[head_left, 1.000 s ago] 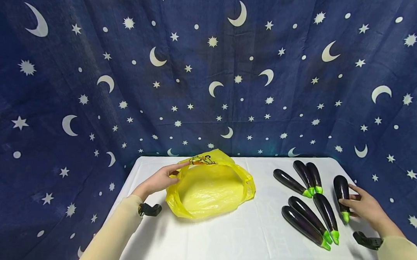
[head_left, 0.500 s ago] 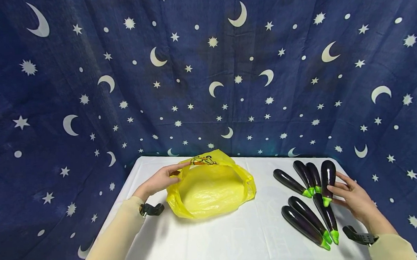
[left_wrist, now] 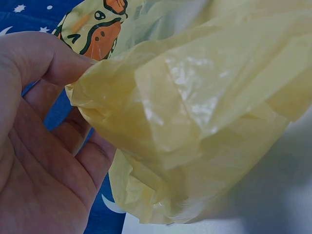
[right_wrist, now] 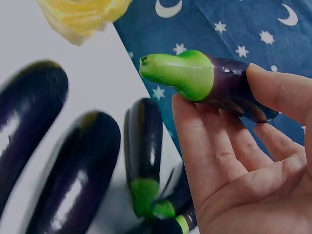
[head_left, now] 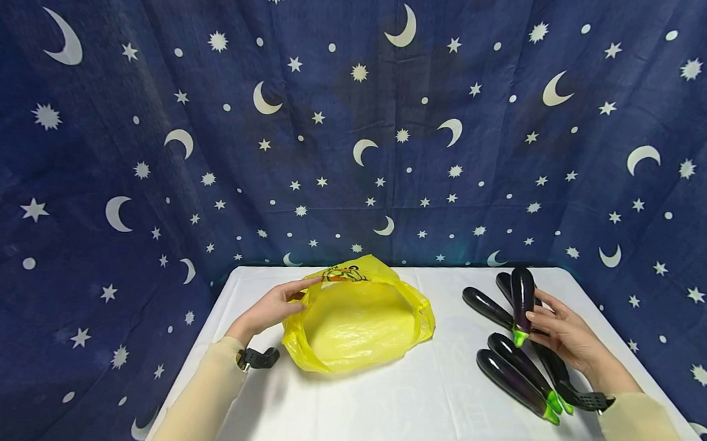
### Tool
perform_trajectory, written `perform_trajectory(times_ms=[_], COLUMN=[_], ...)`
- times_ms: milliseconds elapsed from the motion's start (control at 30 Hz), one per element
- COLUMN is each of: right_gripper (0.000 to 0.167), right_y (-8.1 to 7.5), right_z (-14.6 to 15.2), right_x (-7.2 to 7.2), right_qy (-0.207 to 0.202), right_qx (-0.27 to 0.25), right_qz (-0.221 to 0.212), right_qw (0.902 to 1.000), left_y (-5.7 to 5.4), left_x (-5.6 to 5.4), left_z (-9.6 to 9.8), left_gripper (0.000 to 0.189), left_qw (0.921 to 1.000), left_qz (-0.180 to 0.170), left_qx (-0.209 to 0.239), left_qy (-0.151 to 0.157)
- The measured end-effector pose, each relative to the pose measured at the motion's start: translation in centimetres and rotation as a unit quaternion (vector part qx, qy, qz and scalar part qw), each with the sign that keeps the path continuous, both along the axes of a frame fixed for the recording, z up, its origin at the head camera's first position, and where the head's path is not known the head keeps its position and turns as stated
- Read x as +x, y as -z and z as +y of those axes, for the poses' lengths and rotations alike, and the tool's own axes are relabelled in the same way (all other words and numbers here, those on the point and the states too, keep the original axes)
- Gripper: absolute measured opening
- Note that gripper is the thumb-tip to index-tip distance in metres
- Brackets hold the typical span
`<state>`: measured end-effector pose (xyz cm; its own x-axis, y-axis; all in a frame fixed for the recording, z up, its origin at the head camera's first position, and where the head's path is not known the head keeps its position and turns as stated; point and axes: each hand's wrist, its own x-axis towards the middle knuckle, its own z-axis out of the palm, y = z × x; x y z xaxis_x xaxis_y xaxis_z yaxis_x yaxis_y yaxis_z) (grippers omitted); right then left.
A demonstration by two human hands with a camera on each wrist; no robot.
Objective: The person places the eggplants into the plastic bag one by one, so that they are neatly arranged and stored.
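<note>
My right hand (head_left: pixel 568 335) pinches a dark purple eggplant (head_left: pixel 523 298) between thumb and fingers, its green stem end pointing down toward me in the head view. The right wrist view shows this green stem cap (right_wrist: pixel 183 73) just beyond the fingertips. The held eggplant overlaps others lying below it. At the left, my left hand (head_left: pixel 272 309) holds the left rim of a yellow plastic bag (head_left: pixel 358 322), whose mouth gapes toward me. The thumb lies at the bag's gathered edge (left_wrist: pixel 122 87) in the left wrist view; the fingertips are partly hidden behind the plastic.
Two eggplants lie side by side at the front, including this front one (head_left: pixel 511 381); another eggplant (head_left: pixel 487 307) lies behind them, with more partly covered by my right hand. A white cloth (head_left: pixel 391 409) covers the table. A dark blue star-and-moon curtain (head_left: pixel 349 115) rises behind and beside it.
My right hand has lifted the eggplant and carried it left from the right edge of the group to above the others. The left hand and the bag have stayed almost still.
</note>
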<state>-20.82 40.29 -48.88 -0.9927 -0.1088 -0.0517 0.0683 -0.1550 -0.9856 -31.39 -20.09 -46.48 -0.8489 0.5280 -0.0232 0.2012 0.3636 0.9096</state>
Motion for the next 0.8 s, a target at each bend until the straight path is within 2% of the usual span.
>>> perform_trajectory(times_ms=[167,433,633,800], right_gripper=[0.085,0.080,0.075,0.065], right_y=[0.1,0.2,0.2,0.2], right_z=[-1.5,-4.1,-6.1,-7.9], right_x=[-0.4,-1.5,-2.4,-2.9], right_qy=[-0.036,-0.057,-0.108,-0.160], right_qx=[-0.024,-0.046,-0.070,-0.095], right_qz=[0.009,0.009,0.003,-0.003], right_qw=[0.9990,0.9973,0.9917,0.9825], left_y=[0.0,-0.1,0.0,0.1], left_x=[0.1,0.1,0.0,-0.1], left_z=[0.0,0.0,-0.1,0.0], left_gripper=[0.063,0.064,0.064,0.065], left_qw=[1.0000,0.9998,0.9997,0.9997], left_qz=[-0.002,-0.009,-0.010,-0.010], left_qx=[0.000,0.006,0.007,0.011], left_qy=[0.001,0.016,0.020,0.022])
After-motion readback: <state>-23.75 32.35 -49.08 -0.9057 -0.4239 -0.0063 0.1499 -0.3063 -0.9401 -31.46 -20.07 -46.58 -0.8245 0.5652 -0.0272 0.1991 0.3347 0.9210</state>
